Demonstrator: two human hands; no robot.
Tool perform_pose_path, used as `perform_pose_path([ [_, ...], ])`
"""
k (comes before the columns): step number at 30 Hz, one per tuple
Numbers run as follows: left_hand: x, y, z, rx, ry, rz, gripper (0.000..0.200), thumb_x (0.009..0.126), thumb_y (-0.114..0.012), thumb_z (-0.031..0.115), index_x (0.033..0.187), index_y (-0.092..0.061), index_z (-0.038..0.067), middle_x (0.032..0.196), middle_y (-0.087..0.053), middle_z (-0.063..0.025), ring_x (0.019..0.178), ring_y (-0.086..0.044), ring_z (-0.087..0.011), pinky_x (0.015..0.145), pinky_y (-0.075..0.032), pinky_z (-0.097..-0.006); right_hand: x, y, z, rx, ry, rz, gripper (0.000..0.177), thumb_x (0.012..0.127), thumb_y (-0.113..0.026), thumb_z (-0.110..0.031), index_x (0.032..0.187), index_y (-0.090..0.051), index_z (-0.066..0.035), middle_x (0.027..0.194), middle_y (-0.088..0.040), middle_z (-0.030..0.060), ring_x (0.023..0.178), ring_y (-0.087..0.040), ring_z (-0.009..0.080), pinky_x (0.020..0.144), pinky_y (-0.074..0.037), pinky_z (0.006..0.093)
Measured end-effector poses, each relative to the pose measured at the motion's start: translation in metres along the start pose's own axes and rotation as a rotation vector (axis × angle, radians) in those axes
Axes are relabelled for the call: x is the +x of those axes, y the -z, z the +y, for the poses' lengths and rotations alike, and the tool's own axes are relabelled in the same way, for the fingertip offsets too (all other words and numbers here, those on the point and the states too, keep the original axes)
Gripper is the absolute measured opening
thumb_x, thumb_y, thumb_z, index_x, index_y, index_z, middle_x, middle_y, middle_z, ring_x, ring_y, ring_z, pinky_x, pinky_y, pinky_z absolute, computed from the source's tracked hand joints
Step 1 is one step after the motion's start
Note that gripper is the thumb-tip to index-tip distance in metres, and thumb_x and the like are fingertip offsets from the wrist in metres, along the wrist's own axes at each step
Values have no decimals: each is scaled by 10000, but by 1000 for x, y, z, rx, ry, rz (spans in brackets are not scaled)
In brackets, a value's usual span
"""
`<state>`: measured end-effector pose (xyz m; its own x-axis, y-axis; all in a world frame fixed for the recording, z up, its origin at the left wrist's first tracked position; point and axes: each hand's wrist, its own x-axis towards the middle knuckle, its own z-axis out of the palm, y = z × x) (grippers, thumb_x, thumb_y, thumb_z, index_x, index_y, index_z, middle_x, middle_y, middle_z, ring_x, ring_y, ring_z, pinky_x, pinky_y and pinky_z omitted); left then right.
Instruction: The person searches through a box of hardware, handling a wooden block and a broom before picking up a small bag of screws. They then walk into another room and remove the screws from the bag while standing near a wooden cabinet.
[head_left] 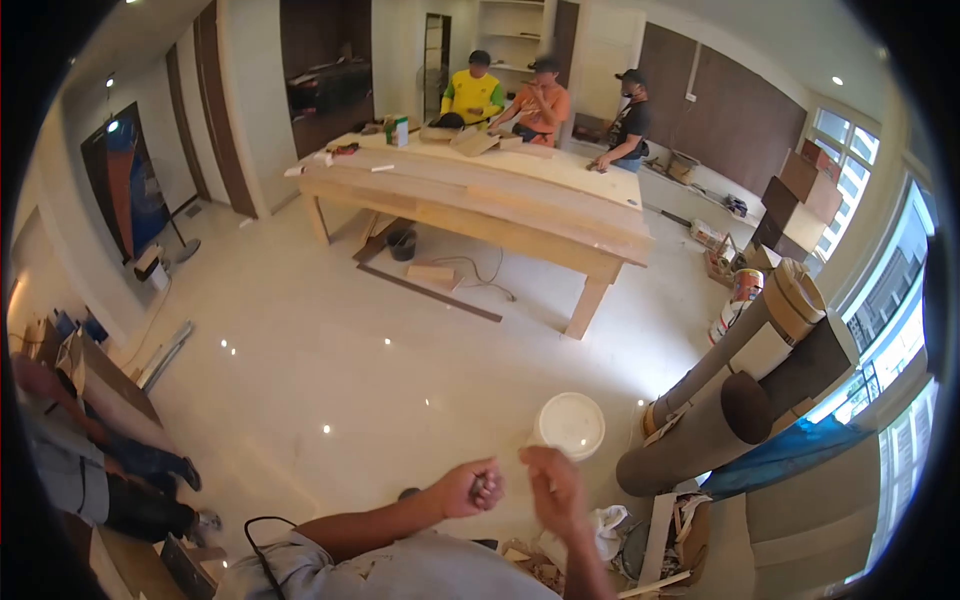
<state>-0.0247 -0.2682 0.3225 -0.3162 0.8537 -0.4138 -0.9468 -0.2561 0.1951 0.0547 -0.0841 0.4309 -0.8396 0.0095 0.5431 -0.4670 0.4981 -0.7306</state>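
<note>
My left hand [472, 488] is raised at the lower middle of the head view, its fingers curled in around something small and dark that I cannot make out. Just to its right, my right hand [553, 482] is held up with bent fingers; its palm side is hidden, so whether it holds anything does not show. A gap separates the two hands. Beyond my right hand, a white round bucket lid [570, 424] shows near the floor. Neither hand touches it.
Three people stand behind a long wooden workbench [470, 205]. Large brown rolls [700, 430] lean at the right, above a scrap box [690, 535]. A long dark strip [430, 291] lies on the floor under the bench. Another person's legs [140, 510] are at the lower left.
</note>
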Motion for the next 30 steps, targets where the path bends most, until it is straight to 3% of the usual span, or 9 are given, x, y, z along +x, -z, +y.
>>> perform_pose_path([
  [1,-10,2,11,-27,-30,-59,455,1060,-538,400,691,-456,147,631,-392,28,561,-357,-90,459,-289,-233,26,20,-26,9,21,-48,277,886,-612,97,1140,-674,6,1074,-716,168,868,-696,310,745,-567,363],
  [3,-37,3,32,-21,-108,-111,457,1064,-531,418,700,-445,156,648,-382,35,561,-344,-82,458,-276,-228,82,40,-82,-8,378,37,302,832,-604,130,1086,-689,-9,1032,-716,158,793,-681,289,663,-553,365],
  [7,-103,-15,77,28,-217,-47,498,1073,-495,474,694,-423,159,659,-348,44,578,-319,-70,458,-285,-216,162,43,-173,62,908,17,112,863,-666,-15,945,-724,-64,954,-726,79,814,-704,238,716,-597,347],
  [9,-139,-27,99,78,-262,-21,498,1073,-496,475,694,-422,160,660,-348,45,577,-317,-69,459,-291,-216,192,39,-201,-50,962,-247,110,945,-637,-197,890,-650,-103,805,-709,48,685,-662,181,709,-583,321],
  [10,-159,-29,110,134,-292,12,499,1072,-497,476,693,-422,160,661,-347,46,577,-314,-69,459,-298,-216,205,20,-208,-18,968,-272,110,945,-637,-197,890,-650,-103,805,-709,48,685,-662,181,709,-583,321],
  [12,-188,-20,131,124,-362,35,499,1071,-495,481,694,-433,160,661,-364,46,579,-321,-67,460,-306,-213,230,-26,-219,131,952,-304,233,957,-645,-188,1170,-660,-97,1077,-704,90,1027,-671,240,884,-606,403],
  [21,-263,13,265,240,-593,72,503,1056,-539,491,696,-396,170,637,-377,52,557,-295,-68,491,-293,-238,358,-211,-239,-67,784,-661,89,940,-650,-181,982,-672,-105,924,-711,49,815,-665,189,764,-583,335],
  [28,-247,59,385,-18,-703,23,470,1058,-555,429,694,-448,152,672,-426,41,587,-353,-75,526,-337,-234,477,-300,-188,-55,744,-706,100,929,-654,-176,857,-681,-111,822,-715,22,674,-662,155,684,-568,291],
  [30,-240,83,426,-187,-732,113,461,1056,-553,437,703,-452,159,675,-409,45,606,-355,-75,523,-334,-231,508,-332,-144,189,886,-518,120,928,-675,-257,987,-687,-153,917,-712,31,856,-671,177,777,-600,377],
])
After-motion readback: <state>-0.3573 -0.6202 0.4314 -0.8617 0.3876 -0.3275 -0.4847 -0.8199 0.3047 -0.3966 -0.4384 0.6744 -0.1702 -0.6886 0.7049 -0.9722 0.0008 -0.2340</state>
